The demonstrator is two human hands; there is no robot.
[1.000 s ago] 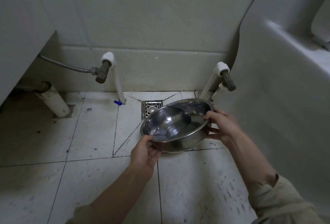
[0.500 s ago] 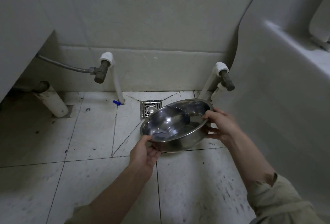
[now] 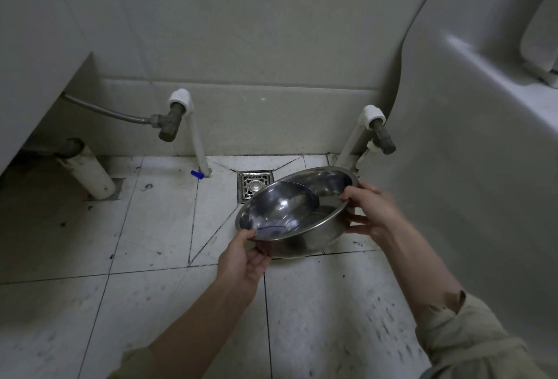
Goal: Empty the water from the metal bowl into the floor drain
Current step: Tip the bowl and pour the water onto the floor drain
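A shiny metal bowl (image 3: 297, 212) hangs low over the white tiled floor, tilted with its left side down. Water lies pooled in its lower left part. My left hand (image 3: 244, 260) grips the near left rim from below. My right hand (image 3: 370, 212) holds the right rim, thumb on top. The square metal floor drain (image 3: 252, 183) sits just beyond the bowl's left far edge, partly covered by the bowl.
A white pipe with a valve (image 3: 178, 115) rises left of the drain, with a blue cap (image 3: 196, 173) at its foot. A second valve pipe (image 3: 376, 127) stands to the right. A white ceramic fixture (image 3: 471, 167) fills the right side. A drain pipe (image 3: 90, 176) lies far left.
The bowl has tipped a little further to the left, and the water has shifted toward its lower left side. Both hands keep their hold.
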